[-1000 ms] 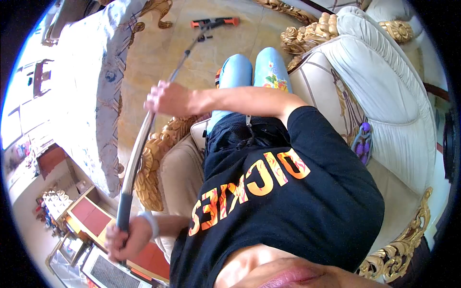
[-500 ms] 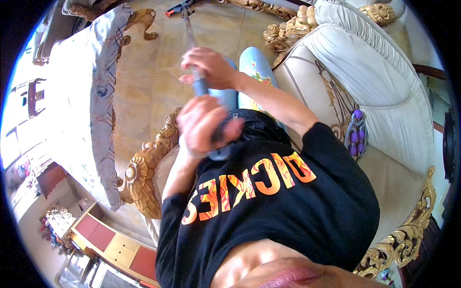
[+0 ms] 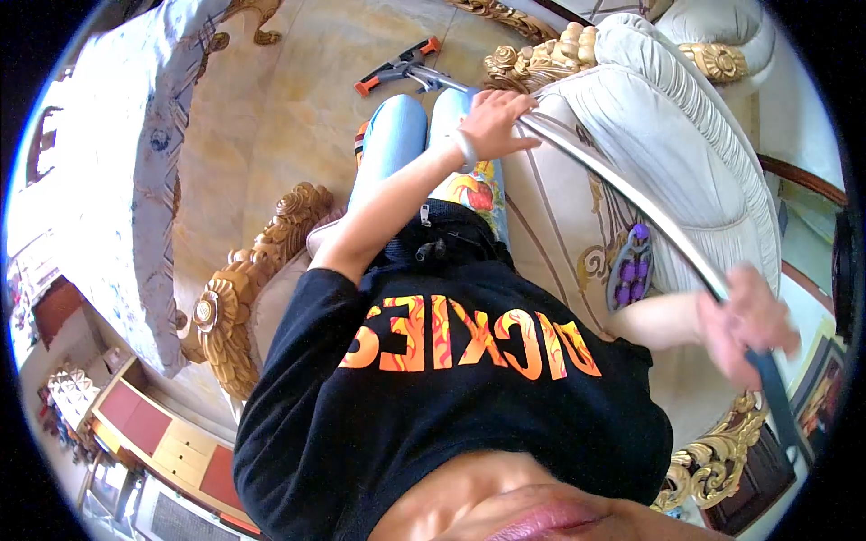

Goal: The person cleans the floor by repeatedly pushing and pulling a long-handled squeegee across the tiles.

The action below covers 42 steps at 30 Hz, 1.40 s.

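Holding pole across sofa, wide floor, table edge

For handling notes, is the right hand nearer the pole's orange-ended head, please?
No, the left hand is nearer the pole's orange-ended head.

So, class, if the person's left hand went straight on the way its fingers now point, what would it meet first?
Beyond the pole it touches, the left hand would probably meet the carved gold armrest; depth is unclear, so it might pass above.
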### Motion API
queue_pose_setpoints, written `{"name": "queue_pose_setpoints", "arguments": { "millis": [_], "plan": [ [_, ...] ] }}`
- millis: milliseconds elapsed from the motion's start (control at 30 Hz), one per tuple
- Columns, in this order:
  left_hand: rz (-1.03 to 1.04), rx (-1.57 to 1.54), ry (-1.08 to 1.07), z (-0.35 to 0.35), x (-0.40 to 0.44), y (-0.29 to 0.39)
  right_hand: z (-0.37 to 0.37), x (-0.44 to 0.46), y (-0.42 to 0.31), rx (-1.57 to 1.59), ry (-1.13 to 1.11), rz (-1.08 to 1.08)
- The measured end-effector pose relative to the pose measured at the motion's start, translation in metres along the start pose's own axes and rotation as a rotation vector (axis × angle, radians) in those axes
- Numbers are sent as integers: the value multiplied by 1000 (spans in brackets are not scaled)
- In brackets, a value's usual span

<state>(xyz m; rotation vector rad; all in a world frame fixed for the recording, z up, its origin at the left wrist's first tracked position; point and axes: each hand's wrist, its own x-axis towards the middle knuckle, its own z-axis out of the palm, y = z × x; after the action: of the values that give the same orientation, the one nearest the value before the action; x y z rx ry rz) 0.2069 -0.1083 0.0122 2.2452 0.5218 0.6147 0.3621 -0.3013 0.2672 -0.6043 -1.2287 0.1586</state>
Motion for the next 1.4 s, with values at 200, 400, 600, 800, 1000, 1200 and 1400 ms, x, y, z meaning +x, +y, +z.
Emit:
{"name": "queue_pose_setpoints", "arguments": {
  "millis": [200,400,600,800,1000,1200,1400],
  "plan": [
    [-15,43,-42,-2,20,-8,-18,40,-32,252,34,-24],
    [-62,48,98,-19,-2,-21,-11,30,-3,346,-61,0],
    [-333,228,306,-67,-77,-92,40,-20,73,314,-91,174],
    [-646,480,437,-131,-211,-186,123,-93,144,655,-229,660],
    [-1191,681,218,-153,-312,-234,152,-153,161,494,-669,816],
    [-691,707,260,-128,-234,-158,94,-98,139,261,-670,737],
    [-418,214,213,-66,-91,-49,7,-13,67,-470,-82,257]
  ]
}}
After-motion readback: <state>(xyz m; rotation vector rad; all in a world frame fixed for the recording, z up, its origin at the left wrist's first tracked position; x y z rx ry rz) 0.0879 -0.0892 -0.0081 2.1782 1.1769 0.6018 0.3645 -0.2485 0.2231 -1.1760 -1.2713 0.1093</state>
